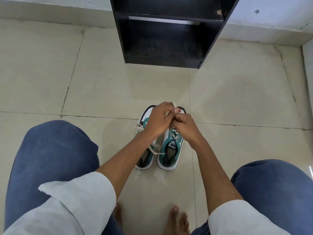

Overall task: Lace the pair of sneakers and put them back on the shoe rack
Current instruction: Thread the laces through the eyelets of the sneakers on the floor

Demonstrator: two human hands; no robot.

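- Knees in blue trousers (55, 160), one at 8 o'clock and one at 4 o'clock, nearest the lens; rolled white sleeves (81, 197) over both forearms.
- Bare feet (177, 219) at 6 o'clock, flat on the floor (84, 85), which is laid in pale beige tiles with dark grout lines.
- Left sneaker (145, 160), centre of view, just toward 7 o'clock: teal and white, heel opening toward the camera, toe at 12 o'clock partly hidden under the hands.
- Right sneaker (171, 155), just beside the first and parallel to it: teal and white, tongue label visible, white lace crossed through the upper eyelets.
- Loose lace (152, 150): pale cream, trailing over the left sneaker's collar, with another end sticking out toward 9 o'clock.
- Left hand (160, 120), over the toes of the pair: fingers curled closed, pinching a pale lace end at the fingertips.
- Right hand (183, 125), touching the left hand: fingers curled closed around the same bit of lace; which sneaker this lace belongs to cannot be told.
- Shoe rack (210, 39), at 12 o'clock, well apart from the pair: black open-fronted unit on the floor against the wall, two shelf levels visible.
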